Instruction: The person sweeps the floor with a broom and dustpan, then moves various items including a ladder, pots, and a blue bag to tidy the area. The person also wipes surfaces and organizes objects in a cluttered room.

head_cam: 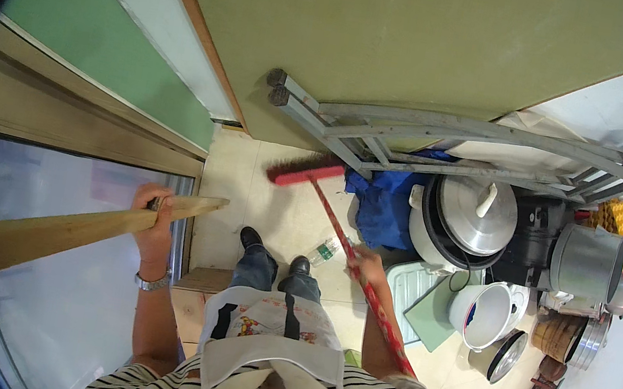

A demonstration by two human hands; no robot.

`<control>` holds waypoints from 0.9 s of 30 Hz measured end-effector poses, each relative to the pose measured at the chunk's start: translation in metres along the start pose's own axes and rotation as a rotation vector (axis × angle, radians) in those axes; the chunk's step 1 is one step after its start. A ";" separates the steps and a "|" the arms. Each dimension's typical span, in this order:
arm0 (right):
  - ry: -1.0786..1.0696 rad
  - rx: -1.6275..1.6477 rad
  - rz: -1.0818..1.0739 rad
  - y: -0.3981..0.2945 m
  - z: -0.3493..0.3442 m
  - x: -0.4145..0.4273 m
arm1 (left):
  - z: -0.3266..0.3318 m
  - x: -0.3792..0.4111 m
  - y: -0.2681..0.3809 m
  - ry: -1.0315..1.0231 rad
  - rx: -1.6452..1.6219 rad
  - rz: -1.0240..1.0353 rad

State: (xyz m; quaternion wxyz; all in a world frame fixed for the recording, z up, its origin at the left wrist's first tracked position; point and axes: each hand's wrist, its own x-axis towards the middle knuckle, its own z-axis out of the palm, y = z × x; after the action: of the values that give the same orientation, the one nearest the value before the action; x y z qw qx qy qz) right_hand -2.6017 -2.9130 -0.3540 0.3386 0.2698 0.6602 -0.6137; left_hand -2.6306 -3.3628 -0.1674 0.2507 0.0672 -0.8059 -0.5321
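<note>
My left hand [152, 225] is closed around a long wooden plank [68, 228] on the left, which slants up towards the middle. On the right, my right hand [369, 265] grips the red handle of a push broom [309, 176]. The broom's red head and dark, blurred bristles are in front of my feet, at the far part of the tiled floor. A clear plastic bottle [324, 251] with a green label lies on the floor between my right shoe and my right hand.
A grey metal ladder [463, 125] leans along the green panel ahead. To the right stand a cooker with a metal lid [476, 214], a blue cloth [386, 206], a white bucket [482, 315], a metal pot [587, 262] and a pale plastic tray [405, 279]. A glass door [62, 302] is at left.
</note>
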 end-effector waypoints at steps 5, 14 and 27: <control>-0.020 0.157 0.117 -0.003 -0.001 0.067 | -0.009 -0.002 0.000 -0.037 -0.025 -0.016; 0.114 0.510 0.377 0.108 -0.008 -0.052 | 0.000 0.025 -0.040 -0.233 0.017 0.024; 0.055 -0.583 0.237 0.275 0.056 -0.257 | 0.035 0.083 -0.042 -0.358 -0.107 0.094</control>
State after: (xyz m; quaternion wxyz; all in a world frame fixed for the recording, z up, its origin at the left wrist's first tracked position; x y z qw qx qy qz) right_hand -2.2220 -2.9256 -0.3275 0.4527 0.2531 0.7813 -0.3474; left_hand -2.7257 -3.3833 -0.1883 0.1311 -0.0797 -0.8103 -0.5656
